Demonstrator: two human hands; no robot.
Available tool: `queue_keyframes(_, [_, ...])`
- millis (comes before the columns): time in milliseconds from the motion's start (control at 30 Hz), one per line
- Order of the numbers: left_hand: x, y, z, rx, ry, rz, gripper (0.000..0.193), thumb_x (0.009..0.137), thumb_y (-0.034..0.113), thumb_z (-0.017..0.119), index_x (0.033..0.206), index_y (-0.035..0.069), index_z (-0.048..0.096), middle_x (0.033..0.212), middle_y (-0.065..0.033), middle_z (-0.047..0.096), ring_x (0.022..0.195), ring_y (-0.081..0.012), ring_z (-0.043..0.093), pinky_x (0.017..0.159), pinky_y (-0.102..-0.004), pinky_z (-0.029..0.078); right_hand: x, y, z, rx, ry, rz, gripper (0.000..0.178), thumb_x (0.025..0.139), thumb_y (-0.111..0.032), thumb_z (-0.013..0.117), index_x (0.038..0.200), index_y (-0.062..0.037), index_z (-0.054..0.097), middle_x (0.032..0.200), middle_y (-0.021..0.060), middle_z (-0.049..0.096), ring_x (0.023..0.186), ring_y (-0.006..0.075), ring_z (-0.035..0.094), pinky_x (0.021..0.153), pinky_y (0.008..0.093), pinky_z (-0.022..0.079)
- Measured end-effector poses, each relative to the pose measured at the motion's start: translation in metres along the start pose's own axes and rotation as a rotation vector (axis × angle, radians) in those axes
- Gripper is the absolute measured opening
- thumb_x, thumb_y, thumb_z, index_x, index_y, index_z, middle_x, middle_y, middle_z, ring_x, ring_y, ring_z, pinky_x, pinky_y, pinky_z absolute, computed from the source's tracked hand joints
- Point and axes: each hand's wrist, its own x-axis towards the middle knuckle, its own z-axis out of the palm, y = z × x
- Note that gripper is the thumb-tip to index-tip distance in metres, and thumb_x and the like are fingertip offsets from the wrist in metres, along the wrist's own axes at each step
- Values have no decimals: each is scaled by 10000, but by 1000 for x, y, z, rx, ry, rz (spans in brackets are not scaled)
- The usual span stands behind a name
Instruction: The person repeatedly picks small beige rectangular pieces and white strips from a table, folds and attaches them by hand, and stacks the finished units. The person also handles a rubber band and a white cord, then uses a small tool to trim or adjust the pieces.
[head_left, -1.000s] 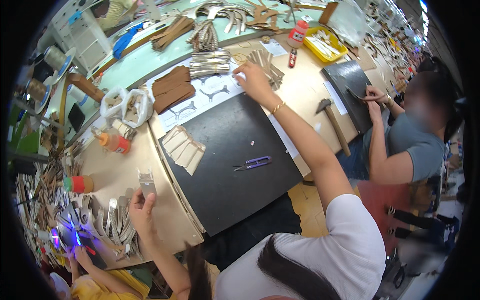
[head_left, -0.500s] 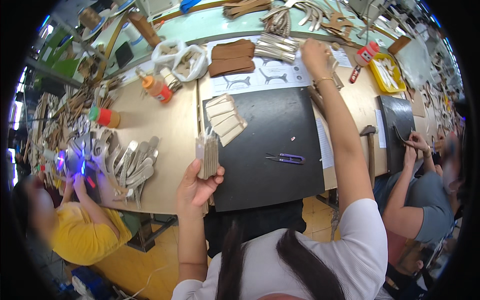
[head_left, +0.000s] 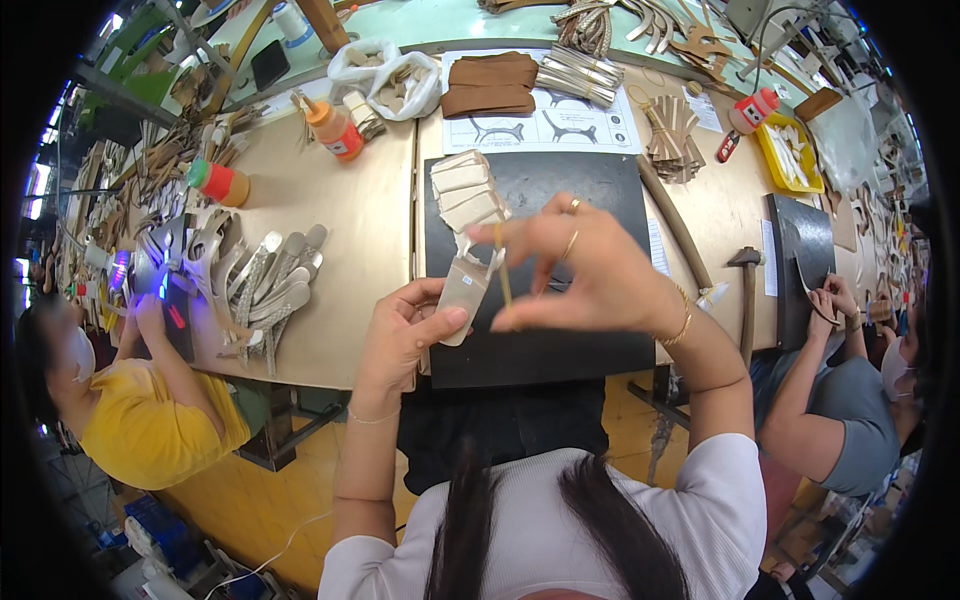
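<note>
My left hand (head_left: 405, 322) grips a small bundle of beige leather pieces (head_left: 464, 296), thumb on its flat face, above the left part of the black mat (head_left: 560, 362). Close to the bundle, my right hand (head_left: 610, 265) stretches a yellow rubber band (head_left: 504, 270) between thumb and fingers. Whether the band touches the bundle is hard to tell. More beige leather pieces (head_left: 463, 188) lie fanned on the mat just beyond. My right hand hides most of the mat's middle.
Brown leather strips (head_left: 490, 85) rest on a printed sheet at the back. On the right are a hammer (head_left: 746, 300), a wooden stick (head_left: 675, 225) and a yellow tray (head_left: 788, 152). An orange bottle (head_left: 333, 130) stands left. A person in yellow (head_left: 150, 425) works at left, another person (head_left: 830, 410) at right.
My right hand has come back from the far right of the table to the bundle, now with a rubber band. My left hand has turned the bundle flat side up. The view has shifted slightly.
</note>
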Motion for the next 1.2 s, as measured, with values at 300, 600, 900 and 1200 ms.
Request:
queue_keyframes(300, [-31,22,-5,210,-326,140,441,694,86,840,1065,-47,641,1025,-52,590,960,-132,580,850,-296,471,5,-11,33,75,-157,-58,551,713,-430,775,1144,-163,560,1110,22,582,883,177,589,806,376,385])
queue_keyframes(600, [-20,-6,-8,-326,129,442,434,817,91,729,1172,-74,540,1006,-130,652,860,-209,663,805,-331,559,-43,4,74,1072,246,220,203,946,-239,530,880,-60,600,869,42,605,785,159,543,765,295,387])
queue_keyframes(900, [-13,-18,15,631,452,1006,404,699,83,828,1033,-13,621,963,-113,627,869,-205,617,775,-309,494,-10,8,101,2263,495,184,708,872,13,580,1484,-90,238,1517,77,306,630,59,570,502,161,488])
queue_keyframes(1200, [-32,14,7,1072,186,801,363,677,49,802,1002,-9,653,945,-113,634,875,-211,629,743,-310,504,4,-8,96,995,262,249,407,826,25,673,1190,-22,496,1127,82,462,784,154,650,612,246,574])
